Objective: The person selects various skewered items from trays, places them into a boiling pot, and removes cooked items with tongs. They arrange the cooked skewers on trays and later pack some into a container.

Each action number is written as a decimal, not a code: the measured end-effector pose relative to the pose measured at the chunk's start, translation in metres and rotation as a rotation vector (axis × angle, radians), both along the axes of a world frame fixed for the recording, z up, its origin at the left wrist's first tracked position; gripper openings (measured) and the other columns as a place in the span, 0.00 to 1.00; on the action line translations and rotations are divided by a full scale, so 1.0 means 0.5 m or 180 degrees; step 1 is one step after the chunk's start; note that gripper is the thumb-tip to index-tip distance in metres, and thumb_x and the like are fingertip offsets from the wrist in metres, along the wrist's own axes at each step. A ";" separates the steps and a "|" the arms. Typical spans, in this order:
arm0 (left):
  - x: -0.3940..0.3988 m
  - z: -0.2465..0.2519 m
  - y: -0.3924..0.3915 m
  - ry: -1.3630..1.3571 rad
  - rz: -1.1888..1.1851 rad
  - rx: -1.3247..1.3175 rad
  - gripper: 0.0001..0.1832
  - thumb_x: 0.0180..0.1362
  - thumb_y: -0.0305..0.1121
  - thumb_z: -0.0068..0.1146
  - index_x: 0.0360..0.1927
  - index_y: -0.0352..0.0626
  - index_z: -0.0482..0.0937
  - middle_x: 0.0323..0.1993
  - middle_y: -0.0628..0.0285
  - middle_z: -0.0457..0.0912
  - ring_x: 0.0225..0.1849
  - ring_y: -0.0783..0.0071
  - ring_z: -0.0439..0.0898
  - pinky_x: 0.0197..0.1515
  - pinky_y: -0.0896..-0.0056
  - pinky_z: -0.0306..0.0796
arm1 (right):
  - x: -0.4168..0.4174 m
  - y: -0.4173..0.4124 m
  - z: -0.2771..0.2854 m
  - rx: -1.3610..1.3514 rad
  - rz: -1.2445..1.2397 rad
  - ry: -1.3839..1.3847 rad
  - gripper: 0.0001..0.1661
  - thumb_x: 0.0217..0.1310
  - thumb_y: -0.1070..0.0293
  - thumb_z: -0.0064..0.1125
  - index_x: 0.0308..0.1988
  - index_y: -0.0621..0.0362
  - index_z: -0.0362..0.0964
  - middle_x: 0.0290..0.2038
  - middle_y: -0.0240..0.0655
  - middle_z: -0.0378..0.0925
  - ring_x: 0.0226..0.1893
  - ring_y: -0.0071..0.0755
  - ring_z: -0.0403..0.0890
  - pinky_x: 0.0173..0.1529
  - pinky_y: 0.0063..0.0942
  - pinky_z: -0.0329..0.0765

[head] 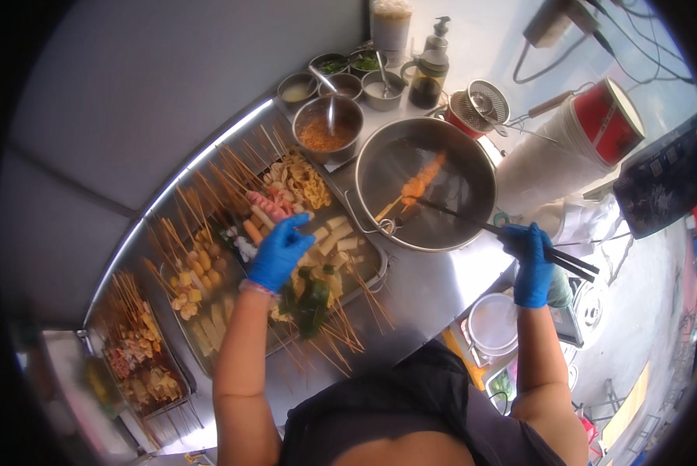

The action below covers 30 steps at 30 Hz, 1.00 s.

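My right hand (530, 265), in a blue glove, grips a pair of long dark chopsticks (488, 226). Their tips reach over the rim of a large steel pot (364, 216) and meet skewered orange food (421, 182) in the clear liquid. Wooden skewer sticks (390, 207) lean towards the pot's near-left rim. My left hand (281, 250), gloved too, hovers above a divided metal tray (377, 274) of skewered food, thumb apart from the fingers and nothing visible in it. Around that hand lie pink skewered pieces (267, 205), pale cut rolls (334, 234) and dark green leaves (313, 300).
Behind the tray stand a steel bowl of orange-brown sauce (325, 135), several small condiment bowls (382, 93) and a pump bottle (428, 76). A strainer (488, 100) rests beside the pot near stacked cups (564, 145). A second skewer tray (188, 389) lies far left.
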<state>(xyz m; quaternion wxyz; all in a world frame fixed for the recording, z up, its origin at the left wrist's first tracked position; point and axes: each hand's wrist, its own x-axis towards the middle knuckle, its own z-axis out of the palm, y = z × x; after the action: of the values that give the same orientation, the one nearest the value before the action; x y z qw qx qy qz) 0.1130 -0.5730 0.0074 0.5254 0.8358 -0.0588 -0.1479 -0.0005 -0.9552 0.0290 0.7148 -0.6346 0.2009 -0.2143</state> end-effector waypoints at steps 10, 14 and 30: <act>-0.095 -0.021 -0.338 -0.0161 -0.0520 0.0402 0.22 0.50 0.38 0.58 0.47 0.38 0.72 0.33 0.53 0.78 0.38 0.67 0.78 0.41 0.69 0.70 | 0.067 -0.021 0.018 0.0263 0.0975 0.0096 0.14 0.61 0.64 0.47 0.35 0.65 0.70 0.32 0.40 0.78 0.32 0.30 0.78 0.40 0.23 0.74; -0.080 -0.037 -0.358 -0.0196 0.0077 -0.0397 0.19 0.50 0.37 0.59 0.43 0.38 0.75 0.31 0.56 0.79 0.35 0.69 0.77 0.40 0.70 0.70 | 0.114 -0.015 -0.086 0.0671 0.1089 0.0214 0.17 0.61 0.59 0.48 0.35 0.65 0.70 0.33 0.43 0.78 0.33 0.33 0.78 0.43 0.26 0.74; 0.037 -0.024 -0.345 0.0476 0.0652 -0.0642 0.25 0.51 0.30 0.56 0.55 0.40 0.66 0.34 0.59 0.76 0.36 0.75 0.75 0.40 0.74 0.69 | 0.054 -0.073 -0.092 0.2208 0.0520 -0.0243 0.19 0.62 0.57 0.45 0.39 0.63 0.71 0.39 0.44 0.76 0.38 0.41 0.77 0.44 0.34 0.74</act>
<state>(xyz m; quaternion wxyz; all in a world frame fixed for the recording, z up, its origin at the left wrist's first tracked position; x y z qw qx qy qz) 0.1314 -0.7454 -0.0045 0.6219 0.7671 0.0514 -0.1487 0.0263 -0.9915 -0.0170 0.9095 -0.3597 0.1834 -0.0990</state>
